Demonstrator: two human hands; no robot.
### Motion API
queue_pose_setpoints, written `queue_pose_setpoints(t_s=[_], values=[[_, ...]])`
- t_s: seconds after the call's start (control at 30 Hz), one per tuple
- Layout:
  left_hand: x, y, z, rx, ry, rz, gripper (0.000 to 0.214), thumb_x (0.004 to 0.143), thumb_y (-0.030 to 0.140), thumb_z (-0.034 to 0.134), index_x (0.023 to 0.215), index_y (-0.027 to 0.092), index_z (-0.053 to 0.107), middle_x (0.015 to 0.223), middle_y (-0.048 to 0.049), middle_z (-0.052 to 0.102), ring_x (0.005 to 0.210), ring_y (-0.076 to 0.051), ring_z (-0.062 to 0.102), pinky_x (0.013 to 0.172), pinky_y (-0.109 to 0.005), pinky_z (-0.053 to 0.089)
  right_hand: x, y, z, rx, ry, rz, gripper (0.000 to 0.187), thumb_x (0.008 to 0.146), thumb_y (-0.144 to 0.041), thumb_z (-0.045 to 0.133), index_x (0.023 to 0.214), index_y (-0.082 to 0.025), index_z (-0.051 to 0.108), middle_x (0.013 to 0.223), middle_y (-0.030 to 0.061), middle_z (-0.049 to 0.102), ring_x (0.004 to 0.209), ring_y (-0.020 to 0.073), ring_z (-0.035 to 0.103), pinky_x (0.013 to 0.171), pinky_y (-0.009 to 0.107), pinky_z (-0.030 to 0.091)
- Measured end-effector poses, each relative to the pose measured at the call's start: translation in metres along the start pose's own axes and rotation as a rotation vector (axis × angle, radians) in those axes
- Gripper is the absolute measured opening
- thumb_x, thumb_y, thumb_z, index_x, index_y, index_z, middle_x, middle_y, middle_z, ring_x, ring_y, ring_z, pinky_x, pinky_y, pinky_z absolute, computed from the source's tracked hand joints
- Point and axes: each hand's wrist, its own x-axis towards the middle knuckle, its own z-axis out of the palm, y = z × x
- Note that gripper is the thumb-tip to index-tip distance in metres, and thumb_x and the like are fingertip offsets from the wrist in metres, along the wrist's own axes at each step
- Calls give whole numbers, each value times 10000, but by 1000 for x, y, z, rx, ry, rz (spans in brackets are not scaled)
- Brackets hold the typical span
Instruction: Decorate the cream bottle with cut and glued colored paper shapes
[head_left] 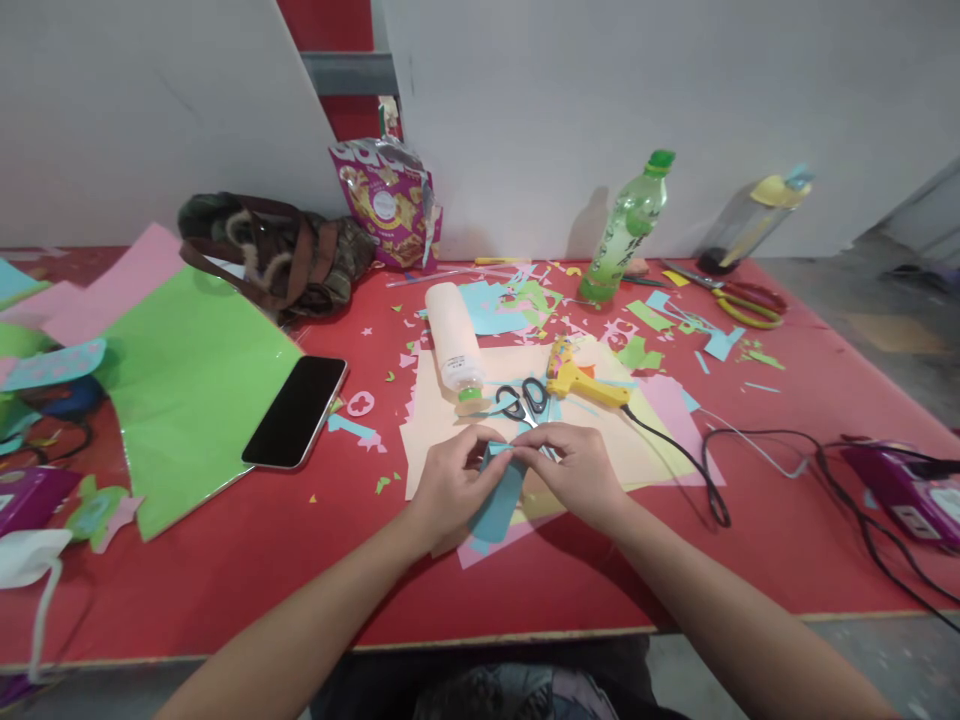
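Both my hands meet over a strip of blue paper (499, 505) near the front of the red table (315, 540). My left hand (450, 485) pinches the strip's upper end from the left. My right hand (574, 470) pinches the same end from the right, fingers closed. The strip hangs down toward me over sheets of peach paper (431, 425) and pink paper. Just beyond my fingers lie black-handled scissors (523, 400), a yellow glue gun (581, 382) with a black cord, and a white glue bottle (454, 345) on its side.
A black phone (296, 410) lies on a green sheet (187, 390) at left. A camouflage bag (277, 250), snack packet (390, 205), green bottle (628, 230), second bottle (750, 220) and yellow-handled scissors (739, 300) stand along the back. Paper scraps litter the middle. A purple device (900, 490) sits far right.
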Motion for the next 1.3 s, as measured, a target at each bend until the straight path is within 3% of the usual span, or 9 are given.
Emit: queue_pose_setpoints(t_s=[0.77, 1.3], values=[[2, 1, 1, -320, 27, -163, 145, 706, 270, 551, 680, 129, 570, 628, -20, 610, 595, -116, 566, 550, -211, 453, -1, 1, 1, -52, -8, -89, 76, 699, -171, 594, 642, -169, 644, 643, 30, 676, 586, 132, 607, 582, 223, 466], [-1, 2, 0, -232, 83, -105, 144, 725, 263, 527, 689, 127, 562, 633, -19, 601, 600, -115, 567, 555, -207, 455, -3, 2, 3, -109, 44, -132, 147, 745, -182, 504, 608, -180, 557, 599, 22, 633, 559, 124, 568, 551, 220, 444]])
